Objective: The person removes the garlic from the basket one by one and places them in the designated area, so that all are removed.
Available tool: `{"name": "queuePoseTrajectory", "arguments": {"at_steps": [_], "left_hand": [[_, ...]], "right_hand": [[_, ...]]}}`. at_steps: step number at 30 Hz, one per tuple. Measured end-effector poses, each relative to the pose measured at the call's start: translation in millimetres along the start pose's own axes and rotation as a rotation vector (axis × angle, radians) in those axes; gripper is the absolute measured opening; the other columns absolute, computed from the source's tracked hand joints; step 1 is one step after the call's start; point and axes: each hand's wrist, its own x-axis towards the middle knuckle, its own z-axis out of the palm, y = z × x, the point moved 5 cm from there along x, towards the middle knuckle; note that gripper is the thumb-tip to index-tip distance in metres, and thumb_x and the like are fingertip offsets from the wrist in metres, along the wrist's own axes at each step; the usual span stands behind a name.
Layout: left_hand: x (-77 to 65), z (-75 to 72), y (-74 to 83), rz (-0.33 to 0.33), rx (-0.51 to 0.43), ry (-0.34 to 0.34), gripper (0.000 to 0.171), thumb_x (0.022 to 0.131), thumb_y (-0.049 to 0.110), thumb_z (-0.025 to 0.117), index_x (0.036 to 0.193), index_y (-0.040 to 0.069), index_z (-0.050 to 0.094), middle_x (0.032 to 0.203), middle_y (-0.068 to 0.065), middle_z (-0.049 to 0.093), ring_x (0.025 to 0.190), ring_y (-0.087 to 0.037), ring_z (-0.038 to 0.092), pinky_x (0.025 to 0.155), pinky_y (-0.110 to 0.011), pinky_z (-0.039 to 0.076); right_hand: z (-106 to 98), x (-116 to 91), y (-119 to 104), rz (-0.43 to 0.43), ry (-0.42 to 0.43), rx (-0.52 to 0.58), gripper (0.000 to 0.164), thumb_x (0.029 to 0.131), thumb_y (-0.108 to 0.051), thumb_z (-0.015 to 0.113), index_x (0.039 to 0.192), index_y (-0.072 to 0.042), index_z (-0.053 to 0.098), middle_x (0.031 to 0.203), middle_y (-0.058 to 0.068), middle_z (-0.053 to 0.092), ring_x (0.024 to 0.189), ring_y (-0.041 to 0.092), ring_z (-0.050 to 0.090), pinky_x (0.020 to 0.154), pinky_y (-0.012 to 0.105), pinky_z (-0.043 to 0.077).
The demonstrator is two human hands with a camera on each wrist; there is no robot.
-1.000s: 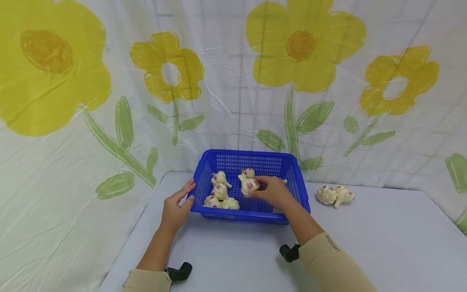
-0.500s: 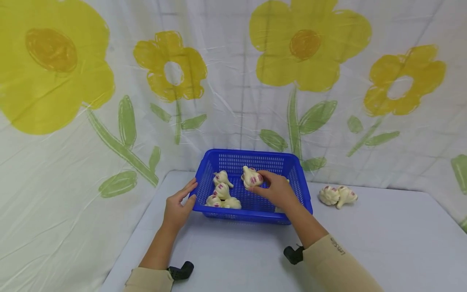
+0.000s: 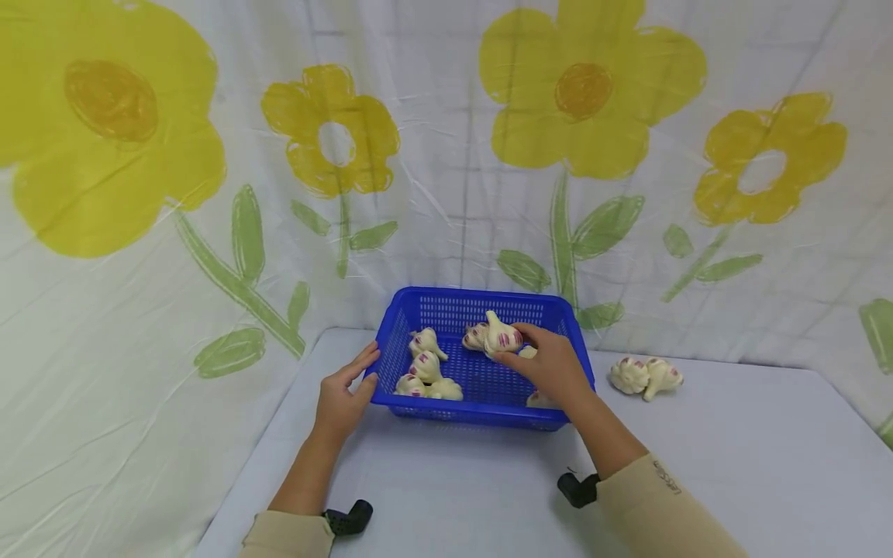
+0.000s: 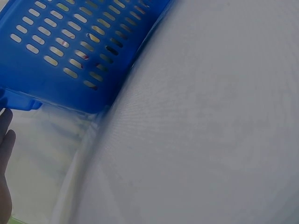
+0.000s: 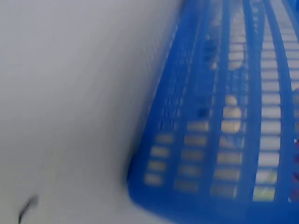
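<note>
A blue plastic basket [image 3: 481, 415] with slotted walls stands on the white table, also seen from the side as a basket [image 4: 56, 70] in the left wrist view. My right hand [image 3: 554, 364] pinches a garlic bulb [image 3: 501, 337] between thumb and fingers above the basket floor, stem pointing up. My left hand [image 3: 340, 403] rests its extended fingers against the basket's left rim. Several garlic bulbs [image 3: 425, 366] lie along the left side inside. Another bulb [image 3: 475, 336] sits behind the held one, and a further bulb [image 3: 540, 400] is partly hidden by the front wall.
Two garlic bulbs [image 3: 646, 376] lie together on the table [image 3: 732, 449] to the right of the basket. A white curtain [image 3: 432, 217] with yellow flowers hangs close behind the basket and along the left side.
My right hand has moved the garlic bulb up and to the right inside the basket, tilting its stem upward. My left hand stays at the left rim.
</note>
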Motion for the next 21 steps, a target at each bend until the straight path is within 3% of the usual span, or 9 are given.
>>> {"name": "queuePoseTrajectory", "arguments": {"at_steps": [5,10,13,16,19,21], "left_hand": [[0.2,0.0,-1.0,0.024,0.001,0.012,0.034,0.085,-0.009,0.061,0.119,-0.011,0.065,0.129,-0.024,0.062,0.12,-0.041,0.059,0.103,-0.01,0.037],[-0.2,0.9,-0.8,0.009,0.005,0.008,0.034,0.086,-0.008,0.061,0.119,-0.01,0.065,0.129,-0.023,0.062,0.12,-0.039,0.059,0.103,-0.009,0.036],[-0.4,0.9,-0.8,-0.007,0.004,0.003,0.034,0.086,-0.007,0.06,0.12,-0.01,0.065,0.13,-0.022,0.062,0.122,-0.037,0.059,0.103,-0.009,0.036],[-0.7,0.7,-1.6,-0.018,0.004,0.001,0.034,0.087,-0.007,0.06,0.121,-0.01,0.065,0.131,-0.022,0.061,0.122,-0.037,0.058,0.103,-0.009,0.036],[-1.2,0.7,-2.5,-0.021,0.007,-0.001,0.035,0.087,-0.007,0.06,0.121,-0.009,0.065,0.132,-0.021,0.061,0.123,-0.036,0.058,0.103,-0.008,0.036],[-1.2,0.5,-2.8,-0.017,0.011,-0.002,0.035,0.087,-0.007,0.06,0.121,-0.009,0.065,0.132,-0.021,0.061,0.123,-0.037,0.058,0.103,-0.008,0.035]], "right_hand": [[-22,-2,24,0.021,0.054,0.029,0.072,0.079,-0.063,0.07,0.132,-0.015,0.061,0.12,0.008,0.069,0.115,0.032,0.064,0.091,0.051,0.056],[-54,-11,50,0.036,0.181,0.097,0.069,0.082,-0.051,0.074,0.134,-0.009,0.059,0.127,0.016,0.066,0.12,0.036,0.062,0.098,0.049,0.052],[-73,-18,69,0.064,0.266,0.115,0.066,0.084,-0.044,0.075,0.136,-0.007,0.057,0.126,0.017,0.066,0.118,0.029,0.064,0.098,0.035,0.053],[-90,-27,93,0.146,0.331,0.153,0.069,0.085,-0.04,0.075,0.141,-0.008,0.053,0.122,0.011,0.066,0.107,0.007,0.065,0.088,0.014,0.053],[-104,-39,119,0.26,0.392,0.278,0.067,0.084,-0.035,0.077,0.141,-0.011,0.05,0.114,-0.003,0.065,0.095,-0.007,0.059,0.074,0.003,0.049],[-113,-48,136,0.338,0.446,0.422,0.063,0.083,-0.028,0.079,0.137,-0.013,0.051,0.108,-0.01,0.062,0.092,-0.008,0.058,0.071,0.004,0.05]]}}
